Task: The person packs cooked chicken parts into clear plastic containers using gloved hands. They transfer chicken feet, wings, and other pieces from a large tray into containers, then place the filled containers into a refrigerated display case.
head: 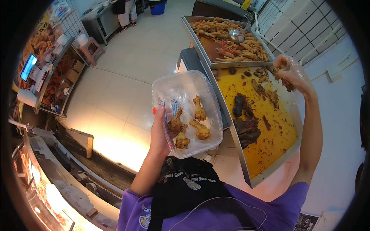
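My left hand (159, 131) holds a clear plastic food container (185, 82) lined with a thin plastic bag. Several cooked chicken drumettes (201, 131) lie in it, towards its right and lower parts. My right hand (294, 75), in a clear plastic glove, is closed around dark brown meat pieces (286, 84) above the far right corner of a metal tray (245, 166). Yellow-orange oil with spice bits covers that tray's bottom. Larger dark braised pieces (247, 130) lie at its left side, and small brown pieces (271, 96) lie near the gloved hand.
Beyond stands another metal tray (242, 65) of chicken feet (251, 47) with a metal ladle (236, 36). A tiled wall (303, 31) rises at right. A lit display counter (55, 199) is lower left. Far back, a person (125, 13) stands beside a steel table (108, 24).
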Tool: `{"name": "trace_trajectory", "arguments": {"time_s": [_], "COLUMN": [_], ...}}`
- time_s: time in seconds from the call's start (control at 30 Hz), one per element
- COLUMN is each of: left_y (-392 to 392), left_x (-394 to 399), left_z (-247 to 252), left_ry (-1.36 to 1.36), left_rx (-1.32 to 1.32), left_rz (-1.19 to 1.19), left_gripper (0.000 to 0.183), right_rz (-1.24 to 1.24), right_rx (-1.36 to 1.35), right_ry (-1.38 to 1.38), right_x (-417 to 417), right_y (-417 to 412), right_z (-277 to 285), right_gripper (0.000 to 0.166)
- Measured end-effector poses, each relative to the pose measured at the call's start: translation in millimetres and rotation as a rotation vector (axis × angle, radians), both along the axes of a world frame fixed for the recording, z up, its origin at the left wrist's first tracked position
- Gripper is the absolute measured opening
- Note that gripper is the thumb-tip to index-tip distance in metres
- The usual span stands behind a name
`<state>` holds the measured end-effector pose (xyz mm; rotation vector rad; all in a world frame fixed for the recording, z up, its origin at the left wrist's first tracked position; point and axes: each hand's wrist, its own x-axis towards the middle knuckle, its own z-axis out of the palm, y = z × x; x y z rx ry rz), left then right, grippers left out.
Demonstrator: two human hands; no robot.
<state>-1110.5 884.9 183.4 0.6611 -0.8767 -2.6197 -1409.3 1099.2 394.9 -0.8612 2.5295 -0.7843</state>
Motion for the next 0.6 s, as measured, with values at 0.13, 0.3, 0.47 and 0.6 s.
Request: {"name": "trace_trajectory", "arguments": {"time_s": [0.13,0.3,0.47,0.6], "left_y": [3.9,2.5,5.4,3.9], "left_x": [-5.5,-3.9,-0.2,3.2], "left_z": [12.0,11.6,15.0,3.2], "left_ry": [-0.035,-0.076,-0.045,-0.058], "left_rx": [-0.041,-0.061,0.057,0.051], "left_rz": [0.017,0.023,0.076,0.097], "left_gripper": [0.062,0.065,0.063,0.059], "right_rz": [0.253,0.71,1.047,1.111], "right_rx": [-0.221,0.046,0.098,0.075], "right_ry": [-0.012,-0.106,0.222,0.206], "right_x": [49.4,112.8,132.4,127.8], "right_y": [-32.4,-120.3,-179.0,-179.3], "right_z": [11.8,-3.8,-95.4,-102.8], "right_gripper": [0.019,0.015,0.03,0.033]}}
